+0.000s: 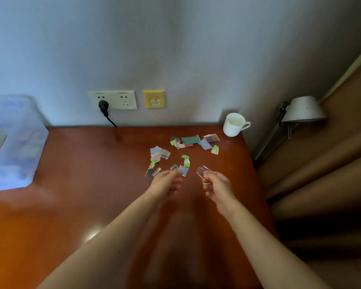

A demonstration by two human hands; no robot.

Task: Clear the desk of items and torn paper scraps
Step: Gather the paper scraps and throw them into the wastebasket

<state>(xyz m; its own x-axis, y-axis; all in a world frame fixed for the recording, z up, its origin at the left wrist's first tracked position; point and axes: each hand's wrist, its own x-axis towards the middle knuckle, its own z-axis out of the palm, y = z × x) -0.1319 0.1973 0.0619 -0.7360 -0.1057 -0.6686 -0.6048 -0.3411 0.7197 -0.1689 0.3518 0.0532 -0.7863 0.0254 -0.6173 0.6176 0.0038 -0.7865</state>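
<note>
Several torn paper scraps (pixel 183 147) in green, grey and pink lie scattered on the reddish-brown desk (pixel 92 174), toward its far right. My right hand (pixel 218 187) pinches a greyish scrap (pixel 203 171) just above the desk, with a bit of green showing under its fingers. My left hand (pixel 167 182) has its fingers curled at a grey scrap (pixel 183 170); a firm hold on it is not clear. A white mug (pixel 234 124) stands at the far right corner by the wall.
A translucent plastic storage box (pixel 15 142) sits at the desk's left end. Wall sockets with a black plug (pixel 103 106) are behind the desk. A grey lamp (pixel 304 110) hangs beyond the right edge, next to brown curtains.
</note>
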